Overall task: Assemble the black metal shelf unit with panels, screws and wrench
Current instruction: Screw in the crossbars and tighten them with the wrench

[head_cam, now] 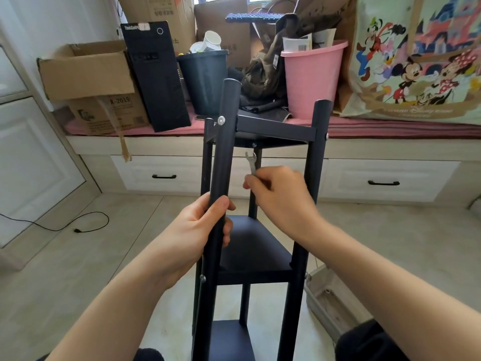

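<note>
The black metal shelf unit (pixel 276 131) stands tilted away from me at the frame's centre, with three dark panels between round black posts. My left hand (pixel 197 230) grips the near left post (pixel 225 152) about halfway up. A silver screw (pixel 221 120) sits in that post by the top panel; another screw (pixel 326 136) shows on the right post. My right hand (pixel 281 196) pinches a small silver wrench (pixel 251 162), its open jaw pointing up just under the top panel, close to a screw (pixel 254 145) beneath it.
A window bench with a pink cushion (pixel 390 126) runs behind the shelf, loaded with cardboard boxes (pixel 91 82), a black computer tower (pixel 156 76), a dark bin (pixel 205 79) and a pink bucket (pixel 312 82). A black cable (pixel 78 225) lies on the tiled floor at left. A packaging piece (pixel 328 295) lies at right.
</note>
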### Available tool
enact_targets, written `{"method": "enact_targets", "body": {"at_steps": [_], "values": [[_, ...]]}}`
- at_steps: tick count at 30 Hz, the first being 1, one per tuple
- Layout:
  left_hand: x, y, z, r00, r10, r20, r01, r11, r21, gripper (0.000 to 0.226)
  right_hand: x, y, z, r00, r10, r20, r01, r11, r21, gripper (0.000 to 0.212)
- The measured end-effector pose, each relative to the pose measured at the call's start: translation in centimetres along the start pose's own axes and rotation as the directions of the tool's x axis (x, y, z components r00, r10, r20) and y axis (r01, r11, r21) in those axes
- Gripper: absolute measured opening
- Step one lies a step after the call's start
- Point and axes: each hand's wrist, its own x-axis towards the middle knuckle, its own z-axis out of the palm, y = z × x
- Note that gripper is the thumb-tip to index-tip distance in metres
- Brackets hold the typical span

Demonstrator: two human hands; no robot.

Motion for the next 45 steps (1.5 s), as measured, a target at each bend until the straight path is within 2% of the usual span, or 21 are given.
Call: {"method": "enact_targets", "body": {"at_steps": [2,4,9,13,17,19,26,30,35,39,43,45], "values": [[0.0,0.1,0.0,1.000,0.002,-0.027,-0.001,1.000,0.024,0.043,-1.0,0.3,-1.2,0.998,-0.039,-0.050,0.037,0.998,-0.044,0.025],[0.0,0.3,0.0,0.999,-0.001,-0.048,0.003,0.999,0.033,0.033,-1.5,0.9,-2.7,0.995,-0.039,-0.096,0.037,0.999,-0.015,0.022],[-0.1,0.4,-0.1,0.998,-0.007,-0.067,0.009,1.000,0.029,0.029,-1.6,2.9,-5.6,0.991,0.059,-0.122,-0.056,0.998,0.033,0.021],[-0.1,0.2,0.0,0.999,-0.007,-0.050,0.008,1.000,0.016,0.028,-1.1,3.6,-6.3,0.985,0.173,0.025,-0.174,0.948,0.265,0.019],[0.0,0.2,0.2,1.000,-0.006,-0.021,0.005,0.999,-0.045,0.028,-0.4,3.8,-6.7,0.946,0.226,0.233,-0.315,0.812,0.492,0.020],[0.1,0.0,0.4,1.000,0.018,-0.024,-0.019,0.998,-0.056,0.029,-0.2,3.8,-6.5,0.936,0.224,0.271,-0.341,0.766,0.544,0.021],[1.7,-0.2,-0.2,0.995,0.099,-0.029,-0.099,0.995,-0.010,0.045,0.1,3.1,-4.8,0.944,0.319,0.085,-0.291,0.680,0.673,0.016],[3.5,-0.9,-1.1,0.995,0.090,-0.044,-0.090,0.996,0.001,0.025,0.1,2.4,-4.9,0.955,0.290,0.058,-0.248,0.680,0.690,0.016],[5.1,-2.0,-1.4,0.992,0.114,-0.051,-0.111,0.993,0.046,0.025,0.1,2.1,-5.0,0.959,0.280,0.044,-0.233,0.694,0.681,0.015],[5.7,-2.1,-1.7,0.985,0.151,-0.079,-0.146,0.987,0.067,0.028,0.0,1.8,-5.0,0.958,0.283,0.054,-0.234,0.656,0.718,0.015],[6.2,-2.4,-2.5,0.975,0.186,-0.121,-0.175,0.980,0.092,0.012,-0.1,1.1,-4.4,0.974,0.217,0.062,-0.195,0.670,0.716,0.016],[6.2,-2.5,-2.8,0.971,0.189,-0.147,-0.175,0.979,0.104,0.013,0.0,0.7,-4.1,0.984,0.166,0.061,-0.159,0.683,0.713,0.016]]}}
